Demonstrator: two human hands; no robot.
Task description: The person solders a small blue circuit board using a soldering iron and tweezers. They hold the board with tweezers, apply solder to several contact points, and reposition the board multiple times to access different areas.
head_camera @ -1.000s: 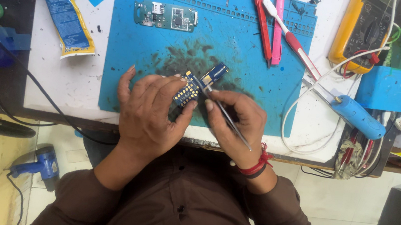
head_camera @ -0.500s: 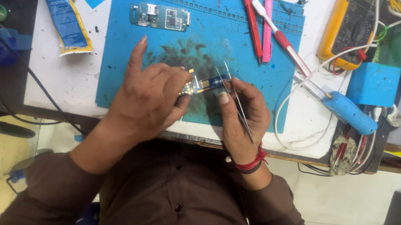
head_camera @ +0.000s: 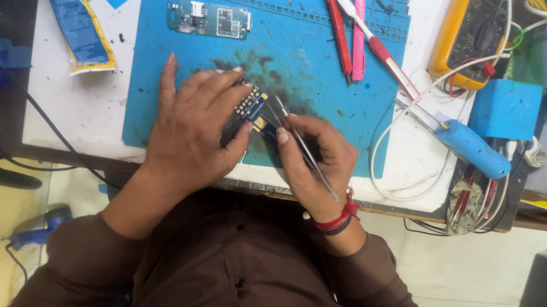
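Observation:
My left hand [head_camera: 192,124] grips a small dark circuit board [head_camera: 252,102] with gold contact pads, held over the near part of the blue work mat [head_camera: 332,112]. My right hand [head_camera: 317,155] pinches metal tweezers [head_camera: 304,149], their tips touching the board's right edge. A second, green circuit board [head_camera: 208,19] lies flat on the mat's far left part. Dark smudges stain the mat under my hands.
On the mat's far right lie a red tool [head_camera: 338,25], a pink tool [head_camera: 359,34] and a red-and-white brush [head_camera: 379,46]. A blue-handled soldering iron [head_camera: 470,147], a blue box [head_camera: 505,109] and a yellow multimeter [head_camera: 465,35] sit right. A yellow-blue tube [head_camera: 80,25] lies left.
Both hands have come a little nearer to the table's front edge with the board. The tweezer tips stay at the board. The view shifted slightly.

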